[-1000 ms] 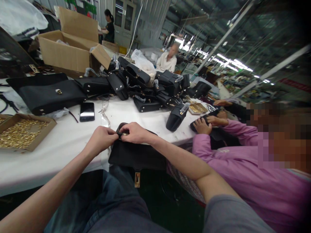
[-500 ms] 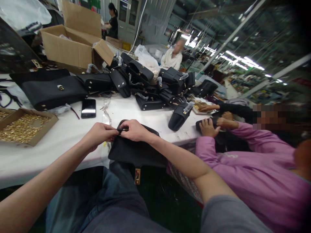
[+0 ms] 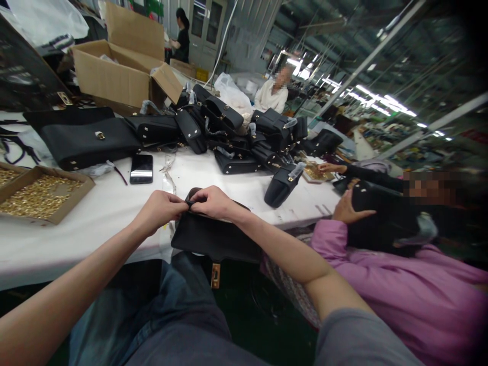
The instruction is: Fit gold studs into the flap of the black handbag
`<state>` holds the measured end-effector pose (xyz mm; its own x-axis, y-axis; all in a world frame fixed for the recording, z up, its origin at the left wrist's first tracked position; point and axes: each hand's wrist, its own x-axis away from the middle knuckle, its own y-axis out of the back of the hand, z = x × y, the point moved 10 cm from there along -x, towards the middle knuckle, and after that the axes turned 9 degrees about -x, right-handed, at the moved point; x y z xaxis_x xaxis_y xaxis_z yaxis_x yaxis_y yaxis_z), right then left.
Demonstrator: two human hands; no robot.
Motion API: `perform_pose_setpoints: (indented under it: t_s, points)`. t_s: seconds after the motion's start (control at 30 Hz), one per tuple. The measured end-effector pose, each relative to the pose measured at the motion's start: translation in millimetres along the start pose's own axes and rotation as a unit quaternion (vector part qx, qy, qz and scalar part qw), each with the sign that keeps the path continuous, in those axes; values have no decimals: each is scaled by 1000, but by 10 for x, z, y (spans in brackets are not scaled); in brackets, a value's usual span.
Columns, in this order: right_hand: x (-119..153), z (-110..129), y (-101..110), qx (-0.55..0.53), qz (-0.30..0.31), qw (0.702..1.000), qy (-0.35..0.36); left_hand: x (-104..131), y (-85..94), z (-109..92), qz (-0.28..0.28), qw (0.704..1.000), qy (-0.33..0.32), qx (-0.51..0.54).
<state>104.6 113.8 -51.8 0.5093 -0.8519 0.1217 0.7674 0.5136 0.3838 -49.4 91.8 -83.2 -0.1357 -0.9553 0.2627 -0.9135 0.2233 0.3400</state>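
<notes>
A black handbag (image 3: 213, 239) lies at the near edge of the white table (image 3: 95, 213), its flap with a gold clasp (image 3: 215, 275) hanging over the edge above my lap. My left hand (image 3: 160, 209) and my right hand (image 3: 212, 201) meet at the bag's top, both pinching its black strap or handle fitting between the fingertips. Whatever small part sits between the fingers is hidden by them.
A cardboard tray of gold fittings (image 3: 38, 195) sits at the left. A phone (image 3: 141, 168) lies past my hands. Several black bags (image 3: 229, 132) are piled mid-table, a large flat one (image 3: 87, 145) at left, an open carton (image 3: 122, 76) behind. A person in a pink sleeve (image 3: 381, 284) lifts a black bag (image 3: 381, 213) at right.
My hands stay pinched on the bag's top, barely shifted. The person in pink has raised a black bag off the table toward themselves. The view has drifted slightly right.
</notes>
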Motion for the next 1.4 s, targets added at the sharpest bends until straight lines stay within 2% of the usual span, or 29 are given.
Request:
perform_pose_setpoints:
  t_s: [0.27,0.43,0.53,0.6,0.8,0.93,1.03,1.2,1.4]
  points:
    - [14,7,-13,43,-30,999,-1,37,-8,-2,15,999,6,29]
    - [37,209,-13,133,-59,987,67,75,2,-13,11,999,2,45]
    - [61,259,-29,144,-61,984,87,84,-1,-14,12,999,6,44]
    - [65,224,-20,128,-59,987,79,75,-1,-11,10,999,4,36]
    - [22,-71,-11,27,-37,999,-24,4,5,6,-5,1000,-25,-17]
    - [17,-142,-33,-31,-42,997,-62,-2,24,-41,-20,996,-33,-82]
    - [26,-121,-24,-13,-52,997,-59,8,37,-68,-22,993,-37,-106]
    - [19,-66,-21,47,-54,997,-33,19,-42,17,36,999,-28,-10]
    - [31,19,-30,91,-65,994,17,54,13,-146,-15,991,-65,-116]
